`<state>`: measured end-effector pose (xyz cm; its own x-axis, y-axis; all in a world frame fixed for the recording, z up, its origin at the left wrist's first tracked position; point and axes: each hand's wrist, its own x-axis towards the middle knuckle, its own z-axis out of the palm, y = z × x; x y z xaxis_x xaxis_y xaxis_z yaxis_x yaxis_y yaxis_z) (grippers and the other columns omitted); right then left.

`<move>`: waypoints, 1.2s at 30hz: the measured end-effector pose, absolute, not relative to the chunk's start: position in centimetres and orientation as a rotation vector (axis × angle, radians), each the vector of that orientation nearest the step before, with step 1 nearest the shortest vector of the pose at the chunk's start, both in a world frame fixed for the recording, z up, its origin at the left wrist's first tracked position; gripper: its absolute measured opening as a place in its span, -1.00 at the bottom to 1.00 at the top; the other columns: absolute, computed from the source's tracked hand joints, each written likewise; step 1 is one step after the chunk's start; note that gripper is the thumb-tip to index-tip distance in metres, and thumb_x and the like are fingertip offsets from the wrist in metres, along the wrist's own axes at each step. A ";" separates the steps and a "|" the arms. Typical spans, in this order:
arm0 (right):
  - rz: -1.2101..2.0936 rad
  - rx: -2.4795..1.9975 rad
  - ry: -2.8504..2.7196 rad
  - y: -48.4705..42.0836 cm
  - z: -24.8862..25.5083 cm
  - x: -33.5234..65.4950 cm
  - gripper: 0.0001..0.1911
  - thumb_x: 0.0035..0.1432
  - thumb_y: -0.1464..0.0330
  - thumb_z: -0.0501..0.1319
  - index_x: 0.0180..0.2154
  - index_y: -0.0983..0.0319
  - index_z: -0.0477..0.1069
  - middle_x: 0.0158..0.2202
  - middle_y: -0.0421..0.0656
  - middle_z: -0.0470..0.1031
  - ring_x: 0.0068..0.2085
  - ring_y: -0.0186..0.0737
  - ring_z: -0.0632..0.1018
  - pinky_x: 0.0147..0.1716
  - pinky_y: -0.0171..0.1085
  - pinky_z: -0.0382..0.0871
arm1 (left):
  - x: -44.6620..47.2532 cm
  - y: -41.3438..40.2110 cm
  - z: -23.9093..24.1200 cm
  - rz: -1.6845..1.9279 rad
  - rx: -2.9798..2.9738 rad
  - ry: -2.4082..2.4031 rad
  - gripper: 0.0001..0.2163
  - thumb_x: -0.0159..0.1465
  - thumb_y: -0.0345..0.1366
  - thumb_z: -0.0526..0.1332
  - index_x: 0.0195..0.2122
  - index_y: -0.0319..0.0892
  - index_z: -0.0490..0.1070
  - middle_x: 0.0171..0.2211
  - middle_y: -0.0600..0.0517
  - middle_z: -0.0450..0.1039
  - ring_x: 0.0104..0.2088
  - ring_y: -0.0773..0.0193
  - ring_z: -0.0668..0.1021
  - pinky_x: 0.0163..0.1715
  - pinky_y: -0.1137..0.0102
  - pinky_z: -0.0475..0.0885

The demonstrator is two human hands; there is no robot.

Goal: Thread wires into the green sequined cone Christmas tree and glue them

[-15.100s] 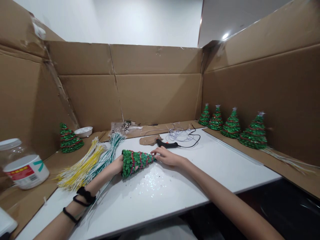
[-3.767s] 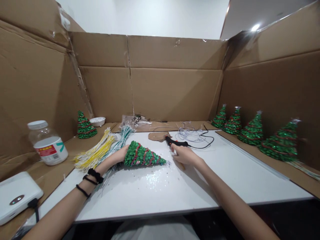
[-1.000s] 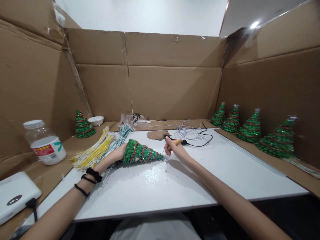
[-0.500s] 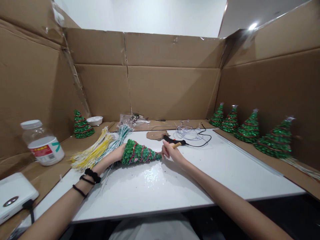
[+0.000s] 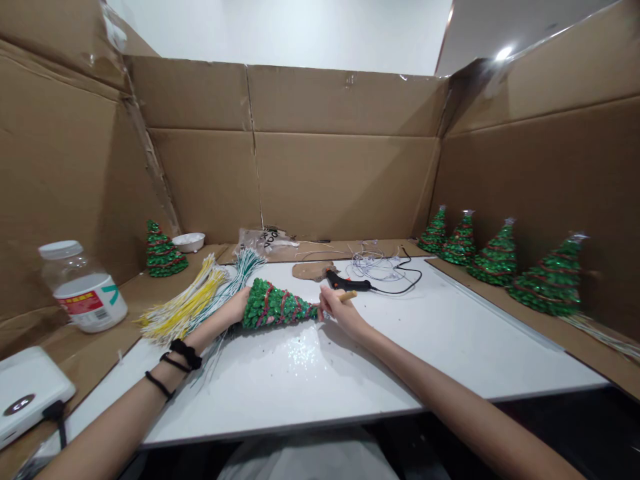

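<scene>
A green sequin cone tree (image 5: pixel 274 309) with red bands lies on its side on the white table (image 5: pixel 350 373), tip pointing right. My left hand (image 5: pixel 235 311) grips its wide base. My right hand (image 5: pixel 337 311) is closed on a thin wooden-handled tool (image 5: pixel 347 296), pinched at the tree's tip. Loose glitter is scattered on the table below the tree.
A black glue gun (image 5: pixel 345 283) with its cord lies just behind my right hand. Bundles of yellow and green-white wires (image 5: pixel 193 303) lie left. Several finished trees (image 5: pixel 500 257) line the right cardboard wall, one tree (image 5: pixel 161 250) stands back left. A plastic jar (image 5: pixel 83 288) and white device (image 5: pixel 25 393) sit far left.
My right hand picked up the wooden-handled tool from near the glue gun and brought it left to the tree's tip. My left hand kept holding the tree's base.
</scene>
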<state>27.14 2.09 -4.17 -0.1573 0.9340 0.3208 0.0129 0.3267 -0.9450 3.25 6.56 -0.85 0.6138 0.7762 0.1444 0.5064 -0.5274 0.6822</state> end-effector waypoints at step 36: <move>1.149 -0.846 -1.365 2.4 -4.7 27.0 -0.41 0.09 -0.08 0.01 -0.73 0.19 0.03 -0.76 -0.34 0.02 -0.60 -0.29 0.43 -0.42 -0.28 0.18 | 2.6 6.9 -1.1 0.720 1.847 1.195 -0.70 -0.14 -0.15 0.32 -0.36 -0.16 0.50 -0.49 0.02 0.51 -0.23 0.04 0.48 -0.24 0.27 0.43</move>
